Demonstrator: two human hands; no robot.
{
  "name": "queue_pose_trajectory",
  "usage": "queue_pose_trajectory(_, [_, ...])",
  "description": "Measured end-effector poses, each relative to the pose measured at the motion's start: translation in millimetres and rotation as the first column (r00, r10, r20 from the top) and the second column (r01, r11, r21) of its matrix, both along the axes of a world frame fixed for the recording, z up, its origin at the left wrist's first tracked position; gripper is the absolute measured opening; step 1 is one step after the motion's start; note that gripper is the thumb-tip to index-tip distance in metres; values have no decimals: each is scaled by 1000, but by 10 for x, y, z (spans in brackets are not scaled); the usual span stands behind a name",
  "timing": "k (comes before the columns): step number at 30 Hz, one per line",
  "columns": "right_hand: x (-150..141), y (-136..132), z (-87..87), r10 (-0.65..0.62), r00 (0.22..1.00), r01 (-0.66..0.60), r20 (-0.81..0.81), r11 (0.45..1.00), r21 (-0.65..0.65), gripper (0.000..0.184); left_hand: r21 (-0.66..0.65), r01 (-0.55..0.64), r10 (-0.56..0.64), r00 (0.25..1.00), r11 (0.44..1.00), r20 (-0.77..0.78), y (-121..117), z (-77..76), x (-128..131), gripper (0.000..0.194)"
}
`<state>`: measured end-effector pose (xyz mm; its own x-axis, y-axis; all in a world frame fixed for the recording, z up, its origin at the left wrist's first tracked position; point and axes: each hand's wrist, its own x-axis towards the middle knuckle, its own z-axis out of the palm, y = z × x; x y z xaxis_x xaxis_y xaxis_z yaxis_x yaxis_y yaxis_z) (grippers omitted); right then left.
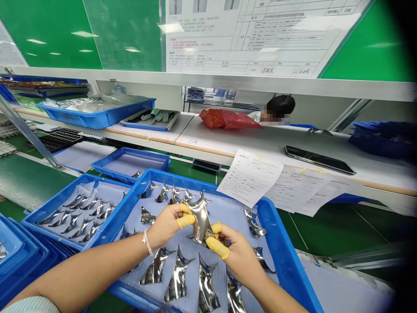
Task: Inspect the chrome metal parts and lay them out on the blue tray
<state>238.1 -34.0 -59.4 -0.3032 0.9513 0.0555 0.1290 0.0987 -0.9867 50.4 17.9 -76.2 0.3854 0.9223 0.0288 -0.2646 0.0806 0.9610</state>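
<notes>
A shiny curved metal part (202, 217) with pointed corners and small raised lettering is held up between both my hands. My left hand (169, 224), in yellow finger cots, pinches its left edge. My right hand (231, 245), also with yellow finger cots, grips the lower right corner near the lettering. Beneath them is a large blue tray (286, 243) lined with white sheet. Several similar metal parts (178, 276) lie in it in rows, at the front, back and right side. My hands hide part of the tray's middle.
Left of it stands a second blue tray (32, 224) with rows of smaller-looking metal parts, beside stacked blue trays (26, 256). Behind is another blue tray (130, 163). The shelf holds a red bag (224, 118), a phone (319, 160) and hanging papers (250, 176). A person (280, 108) is beyond.
</notes>
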Motion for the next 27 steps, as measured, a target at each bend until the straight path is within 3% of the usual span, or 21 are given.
queue_pose_trajectory(7, [19, 86, -72, 92, 983, -119, -158, 978, -172, 43, -13, -2, 2, 1000, 1000, 3, 3, 32, 1, 34])
queue_pose_trajectory(8, [27, 102, -63, 103, 987, -122, -125, 980, -155, 43, -5, 17, -17, 1000, 1000, -13, 6, 32, 1, 33])
queue_pose_trajectory(10, [75, 148, -25, 66, 990, -59, 122, 997, -54, 42, 11, 48, -47, 996, 999, -77, 25, 20, 0, 31])
queue_pose_trajectory(11, [121, 181, 2, 3, 958, -7, 286, 1000, 13, 41, 15, 51, -49, 991, 999, -125, 43, 8, -3, 30])
queue_pose_trajectory(13, [253, 270, 56, -167, 819, 108, 549, 984, 138, 38, 40, 32, -22, 971, 999, -239, 99, -27, -14, 28])
queue_pose_trajectory(17, [547, 504, 34, -320, 558, 225, 766, 946, 231, 23, 210, 48, 62, 871, 977, -488, 250, -123, -46, 22])
queue_pose_trajectory(22, [525, 707, -303, -192, 263, 208, 945, 968, 139, 16, 308, 145, 94, 759, 940, -644, 366, -254, -66, 21])
queue_pose_trajectory(27, [323, 719, -445, -94, 155, 144, 983, 987, 71, 25, 386, 331, 129, 591, 861, -796, 428, -288, 72, 25])
